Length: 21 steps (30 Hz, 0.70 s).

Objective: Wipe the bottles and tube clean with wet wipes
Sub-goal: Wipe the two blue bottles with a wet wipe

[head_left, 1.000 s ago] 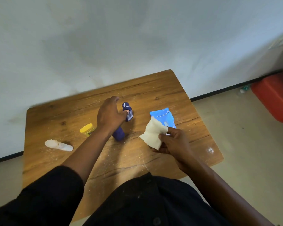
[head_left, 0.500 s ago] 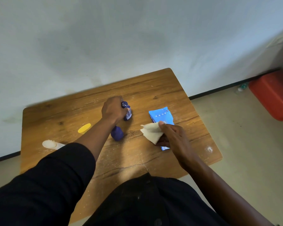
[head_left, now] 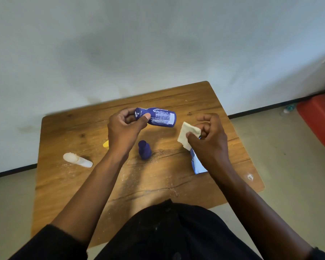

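My left hand (head_left: 125, 128) grips a dark blue bottle (head_left: 160, 117) by its cap end and holds it sideways above the wooden table (head_left: 154, 182), its base pointing right. My right hand (head_left: 210, 139) pinches a folded white wet wipe (head_left: 187, 135) just right of the bottle, apart from it. A second, smaller dark blue bottle (head_left: 144, 149) stands on the table between my hands. A white tube (head_left: 77, 160) lies at the table's left side. The blue wipes pack (head_left: 196, 163) lies under my right hand, mostly hidden.
A yellow lid (head_left: 105, 143) peeks out behind my left wrist. White powder and crumbs are scattered over the tabletop. A red container (head_left: 319, 119) sits on the floor at the far right, near the wall. The table stands against a pale wall.
My left hand has lifted the blue bottle off the table and turned it sideways. My right hand has raised the wipe off the pack toward the bottle.
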Tool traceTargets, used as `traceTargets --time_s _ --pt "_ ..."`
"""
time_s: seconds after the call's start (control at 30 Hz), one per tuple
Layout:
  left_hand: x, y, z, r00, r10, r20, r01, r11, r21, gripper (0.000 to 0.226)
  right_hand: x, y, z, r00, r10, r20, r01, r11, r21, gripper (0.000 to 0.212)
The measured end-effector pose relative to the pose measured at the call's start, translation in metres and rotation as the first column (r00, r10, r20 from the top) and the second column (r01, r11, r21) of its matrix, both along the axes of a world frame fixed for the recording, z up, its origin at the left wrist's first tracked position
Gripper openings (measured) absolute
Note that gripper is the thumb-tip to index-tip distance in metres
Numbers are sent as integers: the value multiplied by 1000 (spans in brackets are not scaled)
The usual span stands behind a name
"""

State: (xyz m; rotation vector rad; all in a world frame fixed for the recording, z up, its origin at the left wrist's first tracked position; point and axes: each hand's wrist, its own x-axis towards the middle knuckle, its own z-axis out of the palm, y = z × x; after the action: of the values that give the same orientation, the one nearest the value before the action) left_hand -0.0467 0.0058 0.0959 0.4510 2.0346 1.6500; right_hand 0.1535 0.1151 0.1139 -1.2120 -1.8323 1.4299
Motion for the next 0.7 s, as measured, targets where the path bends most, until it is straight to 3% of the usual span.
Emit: traceTargets --time_s 0.1,0.17,0.3,0.47,0.7 --pt "9 -24 19 998 22 53 -27 995 96 30 -13 -6 14 1000 4 5 -5 983 183 15" --pt "16 -39 30 997 37 63 -45 991 125 31 -22 -13 21 1000 -6 -8 8 956 292 9" --pt "32 -65 47 997 47 59 -56 985 166 35 -40 -30 29 1000 -4 13 -3 871 491 18" --pt "47 -82 65 997 74 19 -76 979 187 36 -58 -68 37 992 117 50 -126 840 528 34" --pt "44 -99 78 993 118 -29 -107 960 257 38 -72 -108 61 956 278 97 -257 626 736 41"
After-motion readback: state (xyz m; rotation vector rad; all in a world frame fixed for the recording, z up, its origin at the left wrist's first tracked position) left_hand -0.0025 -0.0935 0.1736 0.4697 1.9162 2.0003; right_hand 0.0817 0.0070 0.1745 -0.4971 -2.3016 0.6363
